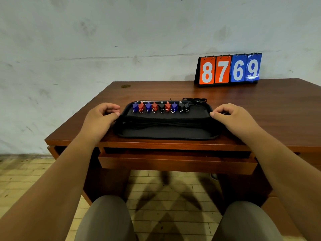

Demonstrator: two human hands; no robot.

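Nearest us, at 6 o'clock, our knees (104, 220) sit below the front edge of the desk (260, 110). On the desk's near side lies a black tray (165, 134), its long side toward us so that each hand can reach one end. A bundle of black cords (165, 123) runs flat across the tray's middle from 9 to 3 o'clock. Our left hand (100, 119) pinches the bundle's end at the tray's 9 o'clock, thumb pressed to forefinger and the other fingers curled above. Our right hand (232, 119) does the same at 3 o'clock. We judge that holding both ends keeps the cords straight and untangled, so they can be moved as one. Beyond them, along the tray's 12 o'clock rim, stands a row of whistles (160, 106) in blue, red and black. Their rings face us, likely so a cord can be clipped on. At the tray's 1 o'clock corner lies a loose heap (196, 100) of more cord. Farther off at 1 o'clock, a scoreboard (229, 70) reads 8769 against the wall (104, 40).
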